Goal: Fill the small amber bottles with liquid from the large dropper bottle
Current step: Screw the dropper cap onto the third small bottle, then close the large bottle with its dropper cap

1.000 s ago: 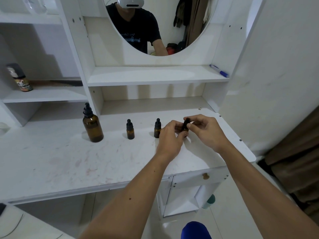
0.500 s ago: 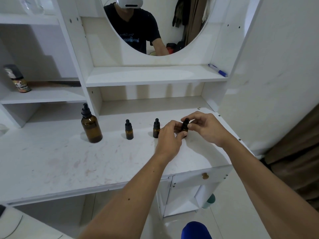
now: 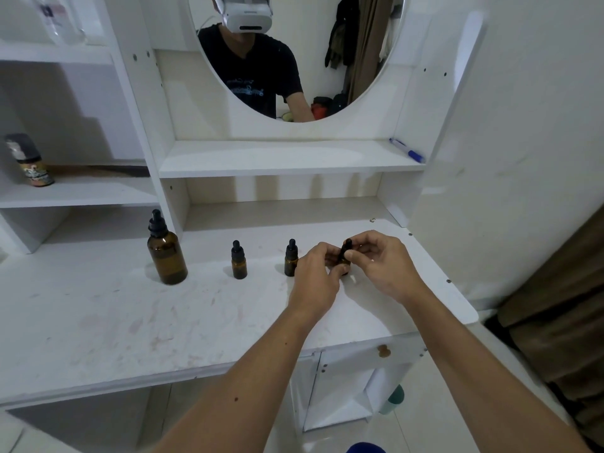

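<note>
Three small bottles, one in hand at 3 o'clock on the desk [image 3: 98, 322].
The left hand [image 3: 315, 276] grips the third bottle [image 3: 343, 261] by its body while the right hand [image 3: 380, 261] pinches its cap [image 3: 346, 246]; best to steady the base and twist gently, upright. Counted: two small bottles [image 3: 239, 261] [image 3: 290, 259] standing capped to 9 o'clock, then one large bottle [image 3: 166, 253] beyond.

Both forearms extended forward, hands meeting at right of centre.
Left hand [image 3: 315, 276], back toward the viewer, fingers curled round a small amber bottle [image 3: 343, 260]; right hand [image 3: 384, 268] just to its right, thumb and fingertips pinching the bottle's black dropper cap [image 3: 345, 248].
</note>
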### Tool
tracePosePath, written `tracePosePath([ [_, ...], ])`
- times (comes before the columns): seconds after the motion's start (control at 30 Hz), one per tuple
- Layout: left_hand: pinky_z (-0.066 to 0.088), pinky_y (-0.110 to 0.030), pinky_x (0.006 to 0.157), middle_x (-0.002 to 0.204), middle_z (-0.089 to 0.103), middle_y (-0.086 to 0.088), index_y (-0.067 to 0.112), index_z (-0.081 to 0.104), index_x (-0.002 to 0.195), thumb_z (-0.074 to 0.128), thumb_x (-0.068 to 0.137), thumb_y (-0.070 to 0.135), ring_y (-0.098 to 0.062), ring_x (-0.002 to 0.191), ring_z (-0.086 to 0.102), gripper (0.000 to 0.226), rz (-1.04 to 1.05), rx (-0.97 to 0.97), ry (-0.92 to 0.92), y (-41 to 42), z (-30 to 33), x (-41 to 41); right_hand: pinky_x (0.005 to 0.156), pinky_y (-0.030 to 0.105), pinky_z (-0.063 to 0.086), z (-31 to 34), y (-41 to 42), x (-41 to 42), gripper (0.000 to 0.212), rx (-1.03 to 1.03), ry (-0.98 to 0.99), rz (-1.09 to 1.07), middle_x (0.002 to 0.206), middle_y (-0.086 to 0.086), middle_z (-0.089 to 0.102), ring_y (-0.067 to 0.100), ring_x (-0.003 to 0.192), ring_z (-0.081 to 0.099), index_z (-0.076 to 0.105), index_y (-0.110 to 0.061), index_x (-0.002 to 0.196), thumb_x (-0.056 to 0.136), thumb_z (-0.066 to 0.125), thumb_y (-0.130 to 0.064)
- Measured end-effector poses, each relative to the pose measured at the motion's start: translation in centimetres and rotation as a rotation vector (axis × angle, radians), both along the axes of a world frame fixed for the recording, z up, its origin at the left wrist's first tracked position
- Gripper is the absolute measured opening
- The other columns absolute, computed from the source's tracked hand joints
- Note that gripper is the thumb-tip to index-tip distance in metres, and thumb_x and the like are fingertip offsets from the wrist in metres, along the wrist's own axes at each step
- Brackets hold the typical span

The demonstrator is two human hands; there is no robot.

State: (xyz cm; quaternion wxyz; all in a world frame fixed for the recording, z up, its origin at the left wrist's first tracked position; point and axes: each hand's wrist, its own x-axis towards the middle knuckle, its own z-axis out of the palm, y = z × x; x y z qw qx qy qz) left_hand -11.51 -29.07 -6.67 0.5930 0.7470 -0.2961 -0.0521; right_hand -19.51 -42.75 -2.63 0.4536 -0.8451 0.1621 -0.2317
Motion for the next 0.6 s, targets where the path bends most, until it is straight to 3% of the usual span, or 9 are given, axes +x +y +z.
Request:
tracePosePath([
  [0.23,0.052,-0.012,0.083,0.099,0.071,0.011,0.02,0.066,0.109,0.073,0.093,0.014,0.001,0.095,0.067,0.018,0.006,0.009,-0.002,0.1,0.0,-0.1,0.085,0.018,0.054,0.1,0.6,-0.1,0.018,0.0,0.024,-0.023,0.098,-0.007,0.076,0.01,0.093,0.073,0.076,-0.016,0.111,0.094,0.079,-0.012],
  [0.4,0.052,-0.014,0.086,0.105,0.07,0.012,0.021,0.066,0.113,0.072,0.095,0.018,0.002,0.099,0.066,0.019,0.001,0.01,-0.015,0.3,0.2,-0.3,0.085,0.019,0.056,0.3,1.0,-0.3,0.02,0.022,0.018,-0.021,0.104,-0.003,0.077,0.013,0.094,0.075,0.075,-0.021,0.113,0.096,0.078,-0.013],
  [0.6,0.051,-0.024,0.099,0.124,0.064,0.007,0.016,0.059,0.135,0.074,0.095,0.025,-0.004,0.113,0.062,0.044,0.024,0.013,-0.009,0.9,0.2,-0.5,0.077,0.01,0.052,0.6,1.8,-0.6,0.033,0.008,0.003,-0.049,0.104,-0.003,0.073,0.009,0.081,0.07,0.074,-0.022,0.123,0.092,0.081,-0.013],
])
